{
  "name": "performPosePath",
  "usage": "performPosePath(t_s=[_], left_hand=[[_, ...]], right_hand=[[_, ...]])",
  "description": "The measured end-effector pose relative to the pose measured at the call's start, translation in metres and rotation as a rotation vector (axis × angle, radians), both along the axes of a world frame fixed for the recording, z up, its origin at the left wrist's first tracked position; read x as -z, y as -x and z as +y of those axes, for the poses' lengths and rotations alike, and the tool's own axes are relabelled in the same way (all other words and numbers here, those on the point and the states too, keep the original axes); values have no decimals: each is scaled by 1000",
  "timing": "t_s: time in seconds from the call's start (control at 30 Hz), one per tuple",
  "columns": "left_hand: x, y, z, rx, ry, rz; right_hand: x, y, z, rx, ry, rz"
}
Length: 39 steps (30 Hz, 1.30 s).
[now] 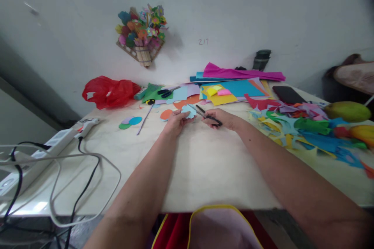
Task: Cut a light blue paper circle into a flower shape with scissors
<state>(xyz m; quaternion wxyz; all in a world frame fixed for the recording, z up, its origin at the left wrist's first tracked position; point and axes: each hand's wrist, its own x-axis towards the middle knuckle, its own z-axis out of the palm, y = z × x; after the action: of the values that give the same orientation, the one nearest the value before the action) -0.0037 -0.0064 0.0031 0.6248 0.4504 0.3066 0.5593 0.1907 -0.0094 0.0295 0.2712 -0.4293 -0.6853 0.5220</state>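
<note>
Near the middle of the table, my left hand (175, 121) pinches a light blue paper flower (189, 111) with a scalloped edge. My right hand (219, 118) is wrapped round the handles of a pair of black-handled scissors (216, 120). Their blades are spread and point left, with one tip at the paper flower's edge. Just left of my left hand lies an orange paper circle (166, 114). Farther left, blue, green and purple paper circles (135, 120) overlap beside a thin purple paper strip (145, 120).
Colored paper sheets (230, 87) are stacked at the back, with a second pair of scissors (167, 92) nearby. Paper scraps (309, 124), a phone (288, 94) and a green mango (347, 111) lie right. A red plastic bag (109, 91) and power strips with cables (58, 140) occupy the left.
</note>
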Motion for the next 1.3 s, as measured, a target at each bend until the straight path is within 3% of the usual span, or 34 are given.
performPosePath(t_s=[0.6, 1.03, 1.3], left_hand=[[0, -2, -1, 76, 6, 74], [-2, -3, -2, 6, 11, 32], [-2, -3, -3, 50, -13, 101]], right_hand=[[13, -4, 12, 5, -59, 53], [12, -4, 10, -32, -71, 45], [12, -2, 10, 4, -68, 34]])
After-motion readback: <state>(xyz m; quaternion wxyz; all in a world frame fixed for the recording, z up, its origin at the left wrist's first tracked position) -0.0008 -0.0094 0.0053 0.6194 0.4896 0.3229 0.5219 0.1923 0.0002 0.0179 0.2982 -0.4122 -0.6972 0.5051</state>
